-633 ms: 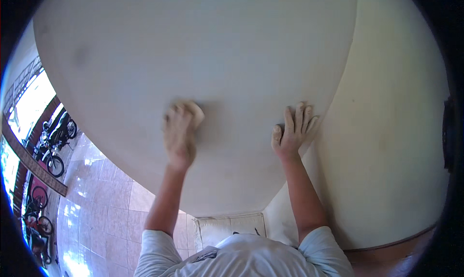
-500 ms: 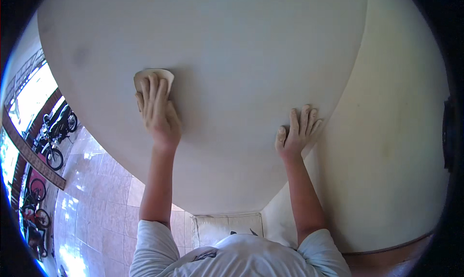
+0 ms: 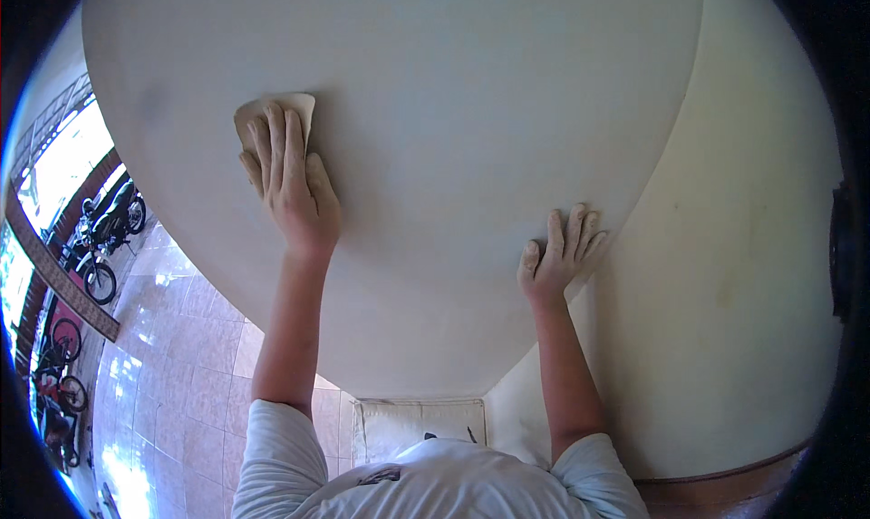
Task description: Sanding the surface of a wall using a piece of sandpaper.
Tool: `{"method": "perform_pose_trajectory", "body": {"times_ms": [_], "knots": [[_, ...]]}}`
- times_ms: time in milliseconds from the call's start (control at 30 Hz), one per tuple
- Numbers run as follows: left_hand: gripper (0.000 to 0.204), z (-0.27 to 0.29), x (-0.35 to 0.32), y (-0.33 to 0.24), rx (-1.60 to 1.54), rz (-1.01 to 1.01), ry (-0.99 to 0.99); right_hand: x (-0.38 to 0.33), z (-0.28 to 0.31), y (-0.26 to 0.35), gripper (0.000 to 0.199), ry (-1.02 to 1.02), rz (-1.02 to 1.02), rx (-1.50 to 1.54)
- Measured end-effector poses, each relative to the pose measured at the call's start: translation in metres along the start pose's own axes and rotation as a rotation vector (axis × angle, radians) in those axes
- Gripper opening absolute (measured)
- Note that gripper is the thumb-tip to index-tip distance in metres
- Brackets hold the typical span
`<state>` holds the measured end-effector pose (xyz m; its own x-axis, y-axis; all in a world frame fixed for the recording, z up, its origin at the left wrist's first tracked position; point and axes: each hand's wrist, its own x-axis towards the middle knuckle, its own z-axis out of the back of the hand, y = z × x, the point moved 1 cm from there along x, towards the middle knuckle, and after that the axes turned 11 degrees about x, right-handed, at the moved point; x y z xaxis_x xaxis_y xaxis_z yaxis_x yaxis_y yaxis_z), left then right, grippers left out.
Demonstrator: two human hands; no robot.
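A smooth pale grey wall fills most of the view in front of me. My left hand lies flat against it, fingers stretched and pressing a small beige sheet of sandpaper to the surface. The sheet's upper edge and corners stick out past my fingertips; the rest is under my hand. Lower and to the right, my right hand rests on the wall close to its right edge, fingers apart and holding nothing. Pale dust coats the fingers of both hands.
A cream wall adjoins on the right, with a brown strip along its base. Below stands a white, cushion-like block. Shiny floor tiles stretch left toward a parked motorcycle and several other two-wheelers.
My left hand has slid upward and slightly left along the wall with the sandpaper. My right hand keeps its place on the wall; the whole view has shifted slightly.
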<state>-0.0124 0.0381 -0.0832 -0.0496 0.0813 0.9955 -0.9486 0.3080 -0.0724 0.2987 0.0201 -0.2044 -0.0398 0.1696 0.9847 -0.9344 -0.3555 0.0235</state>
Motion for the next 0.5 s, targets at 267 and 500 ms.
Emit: {"method": "perform_pose_trajectory", "body": {"times_ms": [267,500], "knots": [[0.047,-0.004,-0.099,0.009,0.121,-0.301,0.195,-0.004,-0.002,-0.001,0.052,-0.015,0.049,-0.013],[0.047,-0.006,-0.055,0.014,0.02,-0.06,0.072,-0.014,-0.007,-0.003,0.049,-0.069,-0.003,0.017]]}}
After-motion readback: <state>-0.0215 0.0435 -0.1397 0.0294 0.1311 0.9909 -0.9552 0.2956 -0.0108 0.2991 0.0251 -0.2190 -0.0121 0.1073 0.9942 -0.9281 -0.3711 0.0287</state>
